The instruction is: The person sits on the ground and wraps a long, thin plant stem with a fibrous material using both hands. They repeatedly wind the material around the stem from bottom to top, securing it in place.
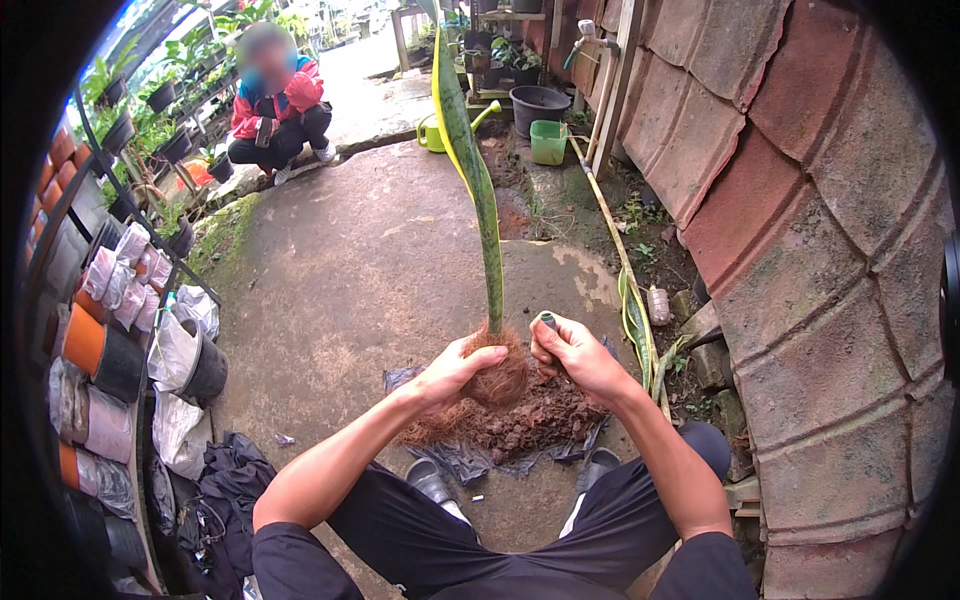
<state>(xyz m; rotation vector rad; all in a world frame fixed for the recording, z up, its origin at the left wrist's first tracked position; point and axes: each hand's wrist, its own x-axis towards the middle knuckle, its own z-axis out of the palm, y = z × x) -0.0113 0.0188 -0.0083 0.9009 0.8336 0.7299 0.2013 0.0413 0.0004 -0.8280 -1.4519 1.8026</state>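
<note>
My left hand grips a ball of brown coconut fibre around the base of a snake plant leaf. The leaf stands nearly upright, green with a yellow margin. Beside the ball, my right hand is closed on a small dark green cylinder, possibly a spool; only its end shows above the fist. I cannot tell whether a thread runs from it to the fibre. Beneath both hands, loose dark soil and more coconut fibre lie on a black plastic sheet.
A person squats at the far left. Bagged pots fill a rack at left. A watering can, a green container and a black tub stand ahead. Another snake plant leaf lies near roof tiles at right.
</note>
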